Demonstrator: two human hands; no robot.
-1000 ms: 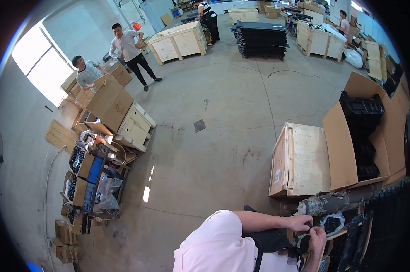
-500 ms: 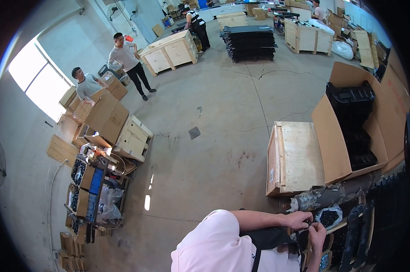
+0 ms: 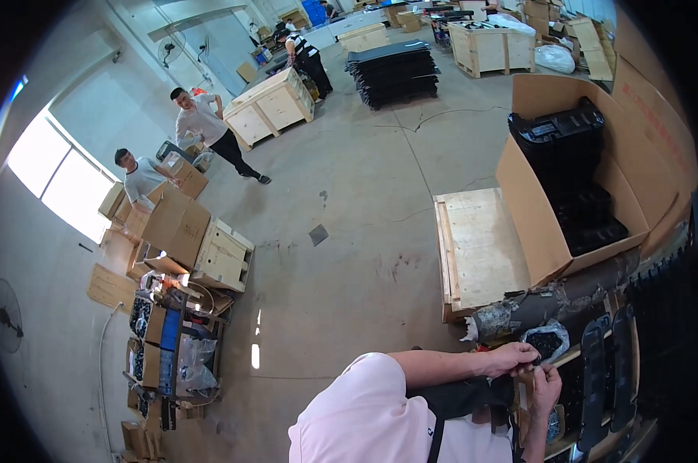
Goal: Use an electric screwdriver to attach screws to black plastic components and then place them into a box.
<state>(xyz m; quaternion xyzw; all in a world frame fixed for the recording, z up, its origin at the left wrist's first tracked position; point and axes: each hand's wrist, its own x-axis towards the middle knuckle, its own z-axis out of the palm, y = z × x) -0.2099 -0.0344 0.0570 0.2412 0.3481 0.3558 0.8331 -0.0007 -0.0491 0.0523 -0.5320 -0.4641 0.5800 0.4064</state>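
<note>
Close together at the lower right, both my hands have their fingers pinched around a small dark part (image 3: 538, 360), too small to name. My left hand (image 3: 511, 359) has it at the fingertips. Just below, my right hand (image 3: 546, 387) is closed too, its fingertips near the same part; what they grip is hidden. A clear plastic bag (image 3: 563, 342) of small black pieces lies just beyond my fingers. Long black panels (image 3: 593, 386) lie to the right of my hands. Under my right wrist, a container of small parts (image 3: 553, 426) partly shows.
A worn grey roll (image 3: 553, 305) lies beyond the bag. Farther off stand a wooden crate (image 3: 484, 251) and an open carton (image 3: 530, 208) with black plastic trays. At left are a parts rack (image 3: 168, 347) and two people; a third person bends at a crate (image 3: 272, 108).
The whole view has shifted, with the far things now farther left. My hands stay together over the small part. The person standing at the left has changed stance and leans over.
</note>
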